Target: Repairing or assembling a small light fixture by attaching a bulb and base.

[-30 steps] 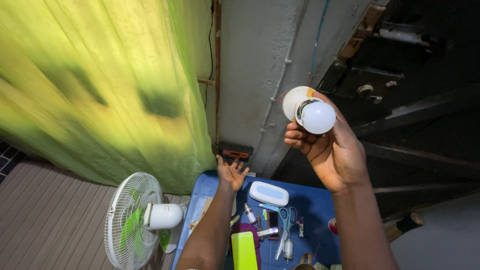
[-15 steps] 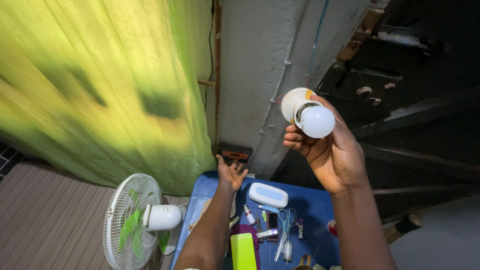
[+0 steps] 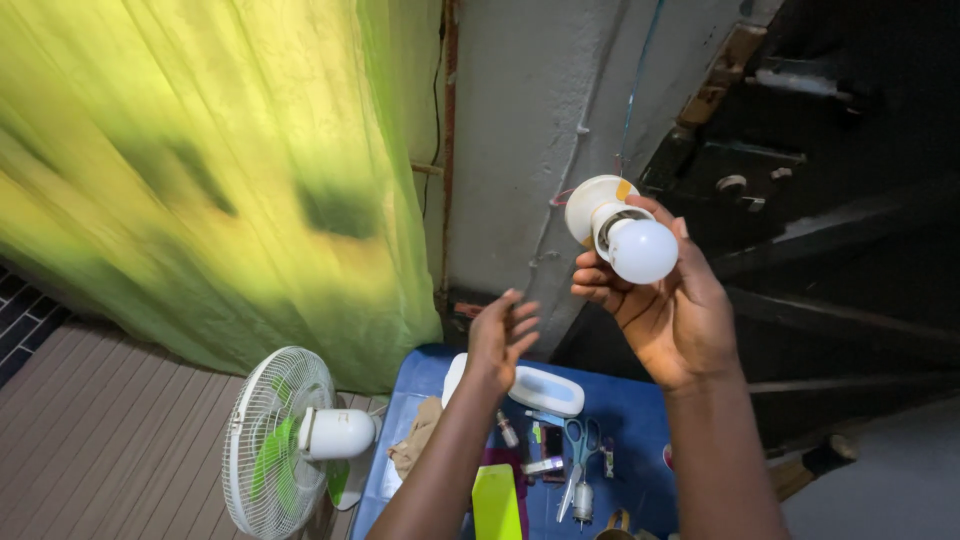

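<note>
Right hand on the bulb at the wall holder.

The right hand (image 3: 672,318) cups the white bulb (image 3: 643,250), fingers wrapped round it; the bulb's axis runs from the round holder (image 3: 592,203) on the wall out toward the camera. The left hand (image 3: 500,338) hangs lower and left, fingers spread and holding nothing, above the far edge of the blue table (image 3: 640,420).

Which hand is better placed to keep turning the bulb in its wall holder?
Right, probably: the right hand already grips the white bulb at the white holder. The left hand hangs open and lower, touching nothing.
</note>
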